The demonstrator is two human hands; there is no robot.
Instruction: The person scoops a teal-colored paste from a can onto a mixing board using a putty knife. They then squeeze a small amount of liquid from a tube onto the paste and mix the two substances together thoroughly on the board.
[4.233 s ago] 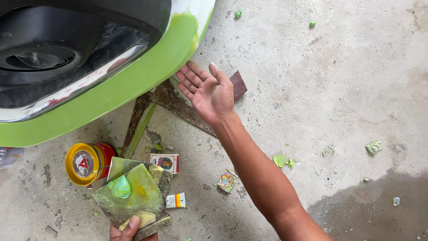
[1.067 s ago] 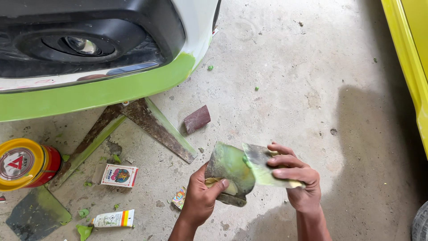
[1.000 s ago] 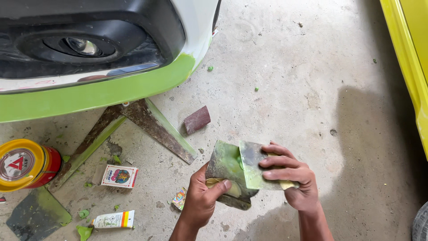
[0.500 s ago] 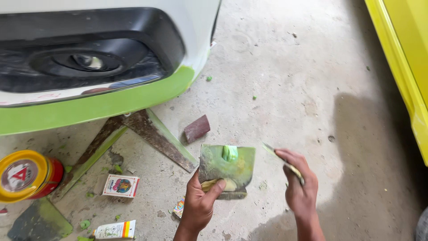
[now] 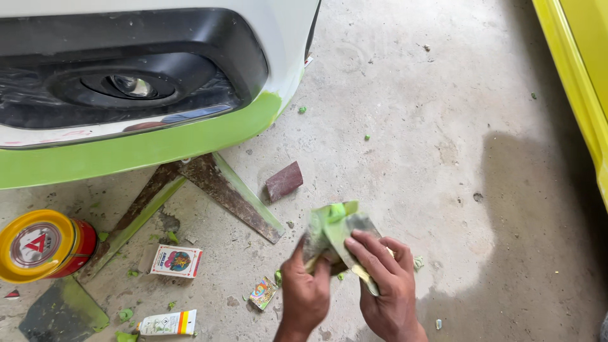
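My left hand [image 5: 305,290] grips a flat metal mixing plate [image 5: 318,235] smeared with green putty, tilted on edge. My right hand [image 5: 387,282] holds a thin putty spreader [image 5: 353,254] pressed against the plate's face, with a blob of green putty [image 5: 336,211] at the top edge. Both hands are low in the middle of the view, above the concrete floor. The car bumper [image 5: 145,147] with a green filler band along its lower edge is at the upper left.
A yellow-lidded red tin [image 5: 39,246] lies at the left. Near it are a small printed box [image 5: 177,260], a white tube [image 5: 167,323], a dark plate [image 5: 62,311], a brown sanding block [image 5: 284,181] and two crossed metal strips [image 5: 228,195]. A yellow car panel [image 5: 577,76] runs along the right.
My right hand was apart from the plate half a second ago; now it has brought the spreader back onto the plate. The plate has tilted more on edge.
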